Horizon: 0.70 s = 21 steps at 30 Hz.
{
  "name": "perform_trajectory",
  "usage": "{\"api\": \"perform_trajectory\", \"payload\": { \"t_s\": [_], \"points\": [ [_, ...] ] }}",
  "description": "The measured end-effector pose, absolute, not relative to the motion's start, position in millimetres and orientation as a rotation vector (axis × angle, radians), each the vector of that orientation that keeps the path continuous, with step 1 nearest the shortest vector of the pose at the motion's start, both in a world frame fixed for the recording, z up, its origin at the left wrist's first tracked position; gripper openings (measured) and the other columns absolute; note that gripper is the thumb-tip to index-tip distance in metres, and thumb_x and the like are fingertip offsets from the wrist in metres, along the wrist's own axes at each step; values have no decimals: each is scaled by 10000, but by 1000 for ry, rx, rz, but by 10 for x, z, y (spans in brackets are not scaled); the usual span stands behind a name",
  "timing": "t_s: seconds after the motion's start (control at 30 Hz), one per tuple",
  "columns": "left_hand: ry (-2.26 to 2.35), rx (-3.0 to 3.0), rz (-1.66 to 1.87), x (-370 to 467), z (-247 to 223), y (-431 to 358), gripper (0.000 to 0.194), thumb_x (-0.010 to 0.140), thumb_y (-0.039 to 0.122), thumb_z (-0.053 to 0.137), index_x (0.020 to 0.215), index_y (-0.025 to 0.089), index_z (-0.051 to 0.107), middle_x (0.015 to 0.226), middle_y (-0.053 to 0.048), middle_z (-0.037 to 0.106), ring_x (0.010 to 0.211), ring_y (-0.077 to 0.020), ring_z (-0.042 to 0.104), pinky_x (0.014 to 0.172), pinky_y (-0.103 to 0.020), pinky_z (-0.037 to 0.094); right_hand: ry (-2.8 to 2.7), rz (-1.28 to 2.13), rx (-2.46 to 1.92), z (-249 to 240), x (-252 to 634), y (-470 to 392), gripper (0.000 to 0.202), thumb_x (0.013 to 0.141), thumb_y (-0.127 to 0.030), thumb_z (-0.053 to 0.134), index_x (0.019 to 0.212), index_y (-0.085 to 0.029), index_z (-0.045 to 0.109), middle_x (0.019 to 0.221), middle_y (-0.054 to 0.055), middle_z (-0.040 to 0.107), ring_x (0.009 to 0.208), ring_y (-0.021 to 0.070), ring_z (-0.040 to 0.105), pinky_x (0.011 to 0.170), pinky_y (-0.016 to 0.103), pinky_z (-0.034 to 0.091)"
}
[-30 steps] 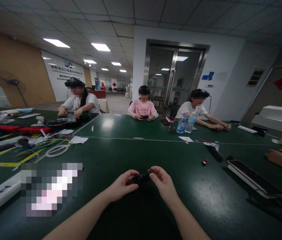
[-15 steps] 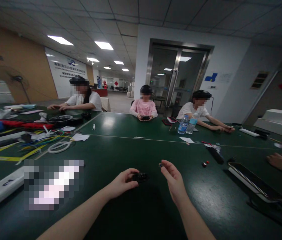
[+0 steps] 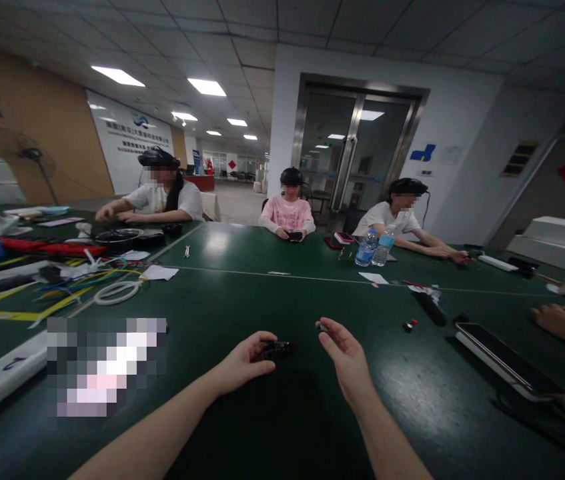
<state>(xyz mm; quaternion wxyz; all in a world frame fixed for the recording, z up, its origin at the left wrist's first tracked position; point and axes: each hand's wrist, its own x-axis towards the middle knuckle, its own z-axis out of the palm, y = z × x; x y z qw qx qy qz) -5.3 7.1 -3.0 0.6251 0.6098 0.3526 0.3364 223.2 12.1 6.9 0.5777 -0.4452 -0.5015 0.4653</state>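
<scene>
Farther from the black object (image 3: 279, 350) than a second ago, the right hand (image 3: 343, 348) pinches a piece (image 3: 321, 327) too small to identify. The left hand (image 3: 246, 360) grips the object's left end, partly hiding it; whether it touches the green table (image 3: 232, 300) I cannot tell. Another person's hands (image 3: 559, 320) are cut off at the right edge.

Head cam, eye-lvl, looks fwd/down across table (image 3: 212, 303); hands (image 3: 243, 363) nr.
</scene>
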Motion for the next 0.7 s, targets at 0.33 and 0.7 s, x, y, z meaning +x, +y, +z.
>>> {"api": "perform_trajectory", "payload": {
  "t_s": [0.33,0.7],
  "points": [
    [779,1366,749,-12,-41,62,456,704,203,635,1110,216,428,872,-9,609,799,-154,581,735,-318,430,-1655,1053,-1097,80,2022,-2,200,712,-251,603,909,-230,630,1099,41,579,1058,213,510,942,392,358],
    [746,1356,740,-7,-82,69,422,703,170,636,1080,196,447,890,-17,608,801,-143,583,743,-315,437,-1840,1039,-1204,17,1908,-53,207,683,-252,630,889,-246,634,1088,25,574,1042,207,525,934,370,368]
  ]
}}
